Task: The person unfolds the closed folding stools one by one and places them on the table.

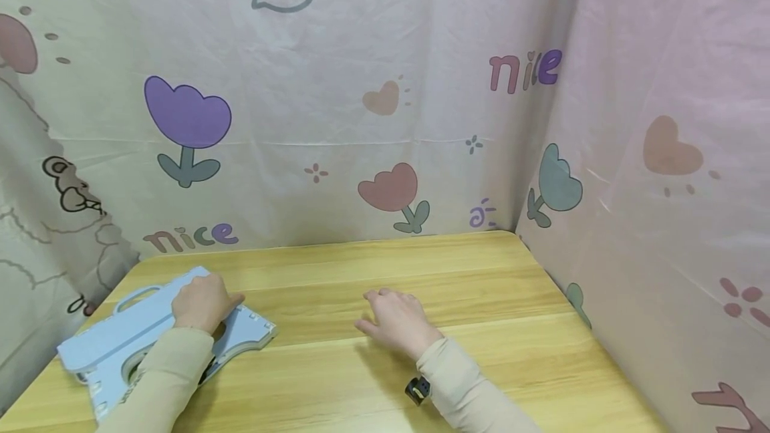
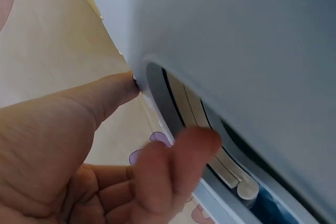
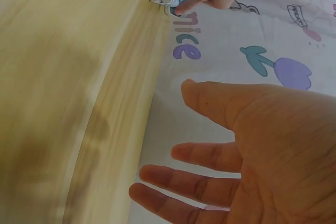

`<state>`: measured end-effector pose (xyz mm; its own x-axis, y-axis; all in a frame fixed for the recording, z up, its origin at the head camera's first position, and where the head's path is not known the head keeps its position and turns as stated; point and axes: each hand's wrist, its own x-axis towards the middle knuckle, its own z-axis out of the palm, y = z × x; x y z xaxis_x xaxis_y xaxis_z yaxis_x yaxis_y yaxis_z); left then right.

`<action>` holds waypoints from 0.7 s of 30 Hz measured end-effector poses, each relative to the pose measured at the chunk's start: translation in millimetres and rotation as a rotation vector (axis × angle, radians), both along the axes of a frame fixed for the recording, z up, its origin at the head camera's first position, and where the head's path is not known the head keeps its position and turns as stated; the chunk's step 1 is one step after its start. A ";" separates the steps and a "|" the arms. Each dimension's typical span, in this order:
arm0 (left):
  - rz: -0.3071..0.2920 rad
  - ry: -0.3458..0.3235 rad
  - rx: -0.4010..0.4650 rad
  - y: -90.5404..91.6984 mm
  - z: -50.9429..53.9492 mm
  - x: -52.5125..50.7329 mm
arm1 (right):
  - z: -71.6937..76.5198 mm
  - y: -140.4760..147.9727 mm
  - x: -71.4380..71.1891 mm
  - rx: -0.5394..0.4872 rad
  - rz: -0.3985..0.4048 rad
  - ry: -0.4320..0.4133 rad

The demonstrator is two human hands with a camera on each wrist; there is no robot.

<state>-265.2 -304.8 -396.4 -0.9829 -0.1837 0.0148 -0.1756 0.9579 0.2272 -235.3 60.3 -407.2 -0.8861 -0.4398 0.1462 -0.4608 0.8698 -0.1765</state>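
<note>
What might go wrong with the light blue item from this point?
The light blue item lies close by the left edge of the table, so a push that way might send it over. Curled fingers of the left hand are at its opening and might get pinched if it shifts. The right hand is empty and away from it, so with one-handed support it might swivel.

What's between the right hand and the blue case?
Only bare tabletop lies between the right hand and the blue case, as the head view shows.
</note>
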 end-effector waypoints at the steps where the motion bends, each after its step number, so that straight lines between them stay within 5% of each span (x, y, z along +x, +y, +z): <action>1: 0.002 -0.009 0.003 -0.1 0.1 -0.2 | -0.2 -0.4 -0.1 -0.001 0.001 0.000; 21: -0.082 -0.027 0.049 16.8 3.2 4.2 | -0.5 6.4 0.7 -0.046 -0.018 -0.073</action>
<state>-261.1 -288.0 -393.2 -0.9946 -0.1025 -0.0186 -0.1037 0.9570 0.2709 -234.6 66.7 -407.7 -0.9027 -0.4182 0.1011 -0.4299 0.8679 -0.2490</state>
